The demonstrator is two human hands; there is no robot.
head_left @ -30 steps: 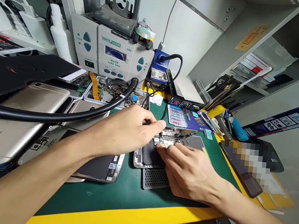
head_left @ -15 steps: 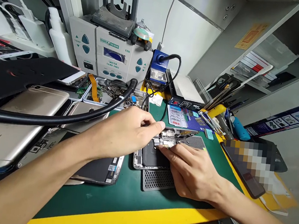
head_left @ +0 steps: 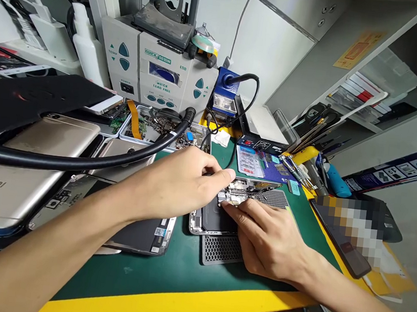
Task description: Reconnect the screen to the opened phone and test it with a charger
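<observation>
An opened phone [head_left: 219,217], its circuit board and dark battery exposed, lies on a black honeycomb mat [head_left: 221,250]. My left hand [head_left: 191,181] reaches over its far left side, thumb and forefinger pinched together. Whatever is between them, if anything, is hidden. From the right, my right hand [head_left: 272,237] grips the phone, fingers curled along its side and a forefinger tip at the board's metal parts. My hands cover much of the phone.
A hot air station [head_left: 161,74] stands at the back, its black hose [head_left: 81,164] crossing to the left. Several phones, including a gold one [head_left: 7,189], are stacked at left. A parts tray [head_left: 121,134] lies behind my left arm. Screwdrivers [head_left: 298,170] lie at right.
The whole view has shifted slightly to the right. My hands keep nearly the same pose on the phone.
</observation>
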